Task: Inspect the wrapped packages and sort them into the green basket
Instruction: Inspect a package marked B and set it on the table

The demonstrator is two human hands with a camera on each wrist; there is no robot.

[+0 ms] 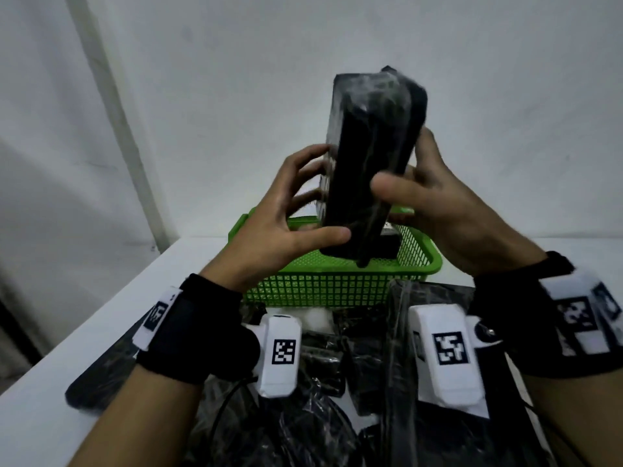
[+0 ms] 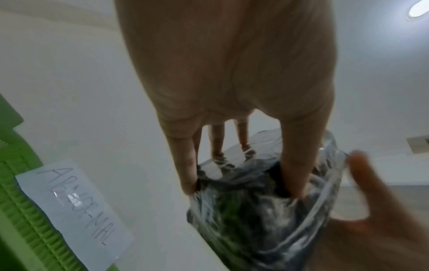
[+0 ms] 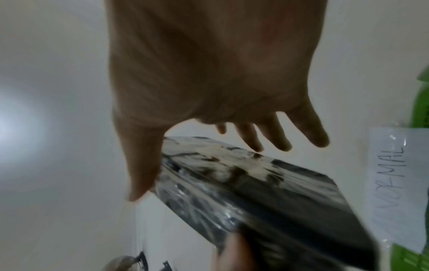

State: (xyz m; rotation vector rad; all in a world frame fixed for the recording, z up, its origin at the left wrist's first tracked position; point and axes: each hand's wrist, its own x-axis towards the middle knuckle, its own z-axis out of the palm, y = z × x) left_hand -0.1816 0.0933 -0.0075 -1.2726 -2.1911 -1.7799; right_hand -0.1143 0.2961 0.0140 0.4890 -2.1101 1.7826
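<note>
A long black package [image 1: 371, 156] in clear crinkled wrap stands almost upright in the air above the green mesh basket [image 1: 337, 288]. My left hand [image 1: 293, 214] grips its lower left side, thumb in front and fingers behind. My right hand [image 1: 428, 197] holds the right side, with the thumb across the front face. In the left wrist view my fingers [image 2: 185, 165] press the wrapped package [image 2: 255, 220]. Seen from the right wrist, the package [image 3: 278, 192] slants under my spread fingers [image 3: 278, 139].
Another dark package [image 1: 387, 246] lies inside the basket. Several black wrapped packages [image 1: 337, 365] are heaped on the white table [image 1: 50, 416] in front of it. Handwritten paper labels [image 2: 76, 210] [image 3: 394, 183] are taped to green basket rims. A white wall stands behind.
</note>
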